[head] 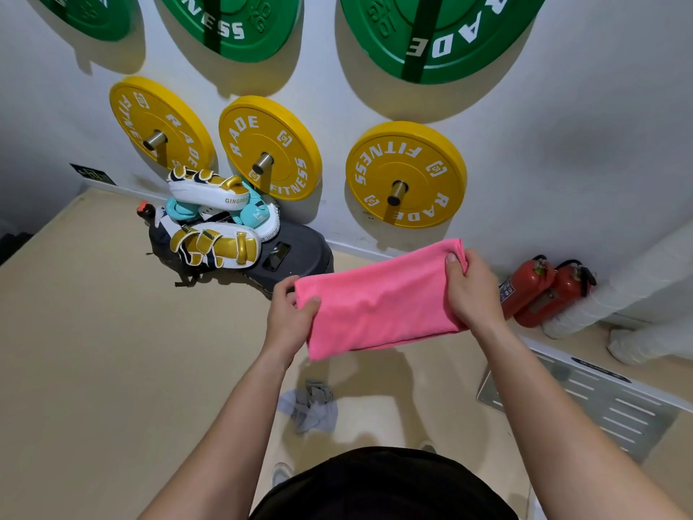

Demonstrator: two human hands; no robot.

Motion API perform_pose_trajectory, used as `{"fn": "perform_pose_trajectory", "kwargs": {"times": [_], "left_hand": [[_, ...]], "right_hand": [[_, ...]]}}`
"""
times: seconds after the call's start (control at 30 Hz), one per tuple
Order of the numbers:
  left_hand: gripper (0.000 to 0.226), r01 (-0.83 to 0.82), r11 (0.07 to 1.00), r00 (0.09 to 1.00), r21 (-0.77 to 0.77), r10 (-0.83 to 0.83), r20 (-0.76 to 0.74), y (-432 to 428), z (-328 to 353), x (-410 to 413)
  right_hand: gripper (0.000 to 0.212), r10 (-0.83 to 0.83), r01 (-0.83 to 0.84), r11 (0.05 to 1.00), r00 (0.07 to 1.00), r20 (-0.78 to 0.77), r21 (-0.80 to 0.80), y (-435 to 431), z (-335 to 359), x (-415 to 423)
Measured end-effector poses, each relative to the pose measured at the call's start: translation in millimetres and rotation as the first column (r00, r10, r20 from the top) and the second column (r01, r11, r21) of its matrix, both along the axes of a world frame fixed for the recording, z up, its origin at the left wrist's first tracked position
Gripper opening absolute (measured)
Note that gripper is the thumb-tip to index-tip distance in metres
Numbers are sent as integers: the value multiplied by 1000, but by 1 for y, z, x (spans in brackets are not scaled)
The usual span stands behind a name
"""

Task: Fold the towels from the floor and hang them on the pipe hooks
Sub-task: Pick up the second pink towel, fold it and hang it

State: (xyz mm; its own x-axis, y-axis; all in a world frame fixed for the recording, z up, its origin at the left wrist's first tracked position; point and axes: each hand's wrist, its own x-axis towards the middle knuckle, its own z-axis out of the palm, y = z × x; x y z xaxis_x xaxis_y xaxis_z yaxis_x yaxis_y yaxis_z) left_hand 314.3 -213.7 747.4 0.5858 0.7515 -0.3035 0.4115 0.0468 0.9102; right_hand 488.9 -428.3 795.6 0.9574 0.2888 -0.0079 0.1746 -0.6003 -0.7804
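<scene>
A pink towel point(378, 302), folded into a long band, is stretched in the air between my hands in front of the wall. My left hand point(290, 311) grips its left end with the thumb on top. My right hand point(472, 290) pinches its upper right corner. A crumpled grey towel point(311, 405) lies on the beige floor below, near my feet. Metal pegs stick out of the wall through yellow weight plates; the nearest peg point(397, 192) is above the pink towel.
Yellow plates point(407, 174) and green plates point(435, 28) hang on the white wall. Boxing pads and gloves point(213, 219) are piled on a dark bag at the wall. Two red fire extinguishers point(543, 290) lie at right beside white insulated pipes point(615, 294). A slotted grey panel point(600, 403) covers the floor at right.
</scene>
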Motion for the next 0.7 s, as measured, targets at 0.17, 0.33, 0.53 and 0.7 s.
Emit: {"fn": "perform_pose_trajectory", "kwargs": {"times": [0.17,0.33,0.53,0.7], "left_hand": [[31,-48,994,999,-100,48,-7,-3,-15,-3],[10,-156,977,983,147,168,-78,-2,-16,-4],[21,-79,917,964,391,171,-206,-1,-8,1],[20,-98,915,971,390,174,-165,3,0,7]], "right_hand": [[18,25,-23,997,999,-23,68,3,1,-3],[18,41,-44,998,998,42,52,-1,7,2],[29,-7,24,984,996,92,-178,-2,-6,9],[29,-77,93,981,992,98,-170,-2,-17,1]]}}
